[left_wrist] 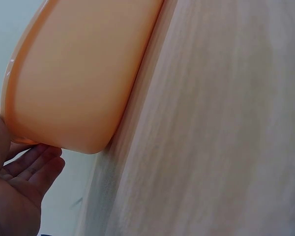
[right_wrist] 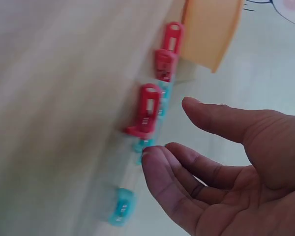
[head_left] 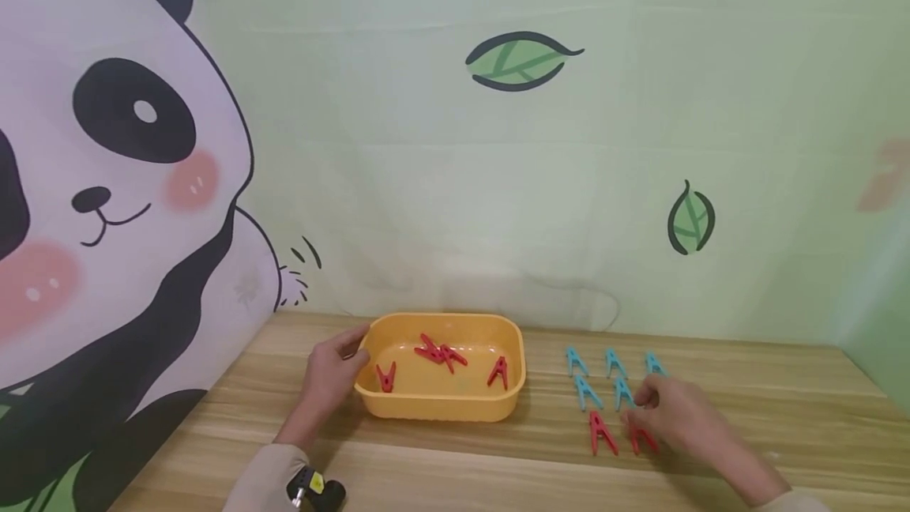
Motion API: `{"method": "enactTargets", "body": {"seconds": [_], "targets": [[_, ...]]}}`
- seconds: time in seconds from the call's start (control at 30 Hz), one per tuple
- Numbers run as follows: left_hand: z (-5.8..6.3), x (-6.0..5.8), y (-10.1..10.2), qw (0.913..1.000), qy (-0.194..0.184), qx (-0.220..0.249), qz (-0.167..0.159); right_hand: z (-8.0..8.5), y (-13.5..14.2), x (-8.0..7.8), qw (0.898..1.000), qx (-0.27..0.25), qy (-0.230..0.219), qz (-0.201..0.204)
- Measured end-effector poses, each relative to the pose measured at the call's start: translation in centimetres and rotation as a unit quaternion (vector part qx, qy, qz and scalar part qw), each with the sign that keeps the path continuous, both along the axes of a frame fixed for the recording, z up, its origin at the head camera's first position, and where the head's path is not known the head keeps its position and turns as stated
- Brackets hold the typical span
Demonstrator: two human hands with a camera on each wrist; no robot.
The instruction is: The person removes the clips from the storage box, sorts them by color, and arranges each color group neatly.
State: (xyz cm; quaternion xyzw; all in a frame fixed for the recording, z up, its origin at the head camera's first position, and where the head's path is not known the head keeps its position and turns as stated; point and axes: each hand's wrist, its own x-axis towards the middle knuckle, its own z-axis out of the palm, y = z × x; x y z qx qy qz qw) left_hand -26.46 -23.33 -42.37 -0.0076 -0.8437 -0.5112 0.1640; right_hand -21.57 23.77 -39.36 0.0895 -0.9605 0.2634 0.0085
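Observation:
My left hand (head_left: 331, 374) grips the left rim of a yellow-orange plastic basin (head_left: 439, 408), thumb over the edge and fingers beneath it. Inside the basin lie several red clothespins (head_left: 501, 372). On the table to the right, my right hand (head_left: 678, 416) hovers by a red clothespin (head_left: 643, 441), its thumb and fingers apart with nothing between them in the right wrist view. Another red clothespin (head_left: 601, 434) stands left of that one. Behind them are two rows of blue clothespins (head_left: 587, 393); my right hand partly covers the rearmost right one (head_left: 655, 365).
The wood-grain table (head_left: 455, 472) runs back to a pale green wall cloth (head_left: 398, 180) printed with a panda and leaves. A black device (head_left: 316, 488) is strapped on the left wrist.

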Motion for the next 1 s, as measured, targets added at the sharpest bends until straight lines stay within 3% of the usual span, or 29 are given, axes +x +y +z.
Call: {"method": "enactTargets", "body": {"seconds": [0.27,0.6,1.0], "targets": [[-0.1,-0.1,0.0,1.0000,-0.004,0.000,0.001,2.3,-1.8,-0.3,0.999,-0.032,0.023,0.013],[0.1,-0.1,0.0,1.0000,-0.003,0.002,0.003,4.2,-7.3,-1.0,0.992,-0.100,0.039,0.068],[0.0,0.0,0.0,1.0000,0.003,0.004,0.004,4.1,-14.6,-3.0,0.982,-0.149,0.046,0.103]]}}
